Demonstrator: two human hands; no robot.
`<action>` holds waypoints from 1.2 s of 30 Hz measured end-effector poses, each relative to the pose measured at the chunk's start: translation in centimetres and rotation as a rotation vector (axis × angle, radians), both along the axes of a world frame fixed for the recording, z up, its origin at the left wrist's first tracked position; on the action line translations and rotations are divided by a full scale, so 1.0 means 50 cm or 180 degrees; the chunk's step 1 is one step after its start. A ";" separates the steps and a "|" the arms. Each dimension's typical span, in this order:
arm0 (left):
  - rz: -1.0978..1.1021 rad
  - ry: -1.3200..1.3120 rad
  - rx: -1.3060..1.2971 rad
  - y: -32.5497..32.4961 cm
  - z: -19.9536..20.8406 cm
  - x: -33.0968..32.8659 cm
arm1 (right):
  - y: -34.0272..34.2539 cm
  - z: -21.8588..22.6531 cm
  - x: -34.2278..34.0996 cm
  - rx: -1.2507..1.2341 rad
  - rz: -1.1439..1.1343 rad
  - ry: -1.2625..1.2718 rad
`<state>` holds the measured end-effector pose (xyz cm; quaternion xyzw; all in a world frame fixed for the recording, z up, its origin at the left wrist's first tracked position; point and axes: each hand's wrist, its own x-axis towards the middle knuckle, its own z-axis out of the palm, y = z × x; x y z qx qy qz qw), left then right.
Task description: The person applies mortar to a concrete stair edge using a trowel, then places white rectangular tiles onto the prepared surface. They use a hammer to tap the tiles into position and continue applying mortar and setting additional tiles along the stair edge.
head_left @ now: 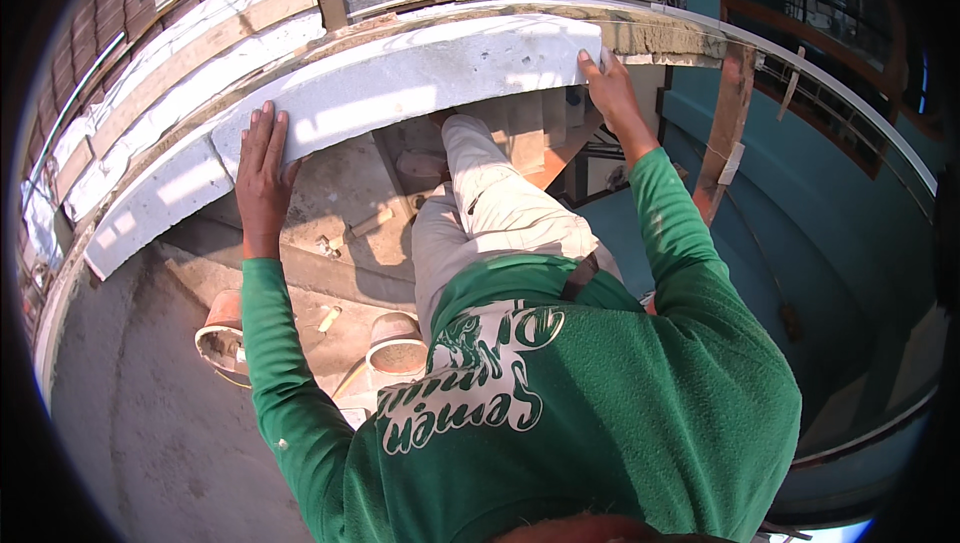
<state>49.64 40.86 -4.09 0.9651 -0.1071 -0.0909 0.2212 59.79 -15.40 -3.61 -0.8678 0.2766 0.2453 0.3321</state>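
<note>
I watch the green shirt nearest me, both sleeved arms reaching forward and apart. The left hand lies flat, fingers close together and thumb angled away, on the left end of a long pale masonry block. The right hand has its fingertips at the block's right end; whether it pinches, I can't tell. The block lies along a curved ledge, a shorter block just beside it.
</note>
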 end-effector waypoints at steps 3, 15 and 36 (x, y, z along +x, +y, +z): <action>0.0012 -0.0280 -0.0031 -0.004 0.003 -0.031 | -0.012 -0.009 -0.001 -0.0036 0.0068 0.0019; 0.2600 0.0350 0.0595 -0.154 0.008 -0.002 | -0.023 -0.009 0.010 0.0292 -0.0208 0.0178; 0.3455 0.0038 0.0187 -0.171 -0.010 -0.002 | -0.081 -0.054 0.035 0.0393 0.0081 0.0133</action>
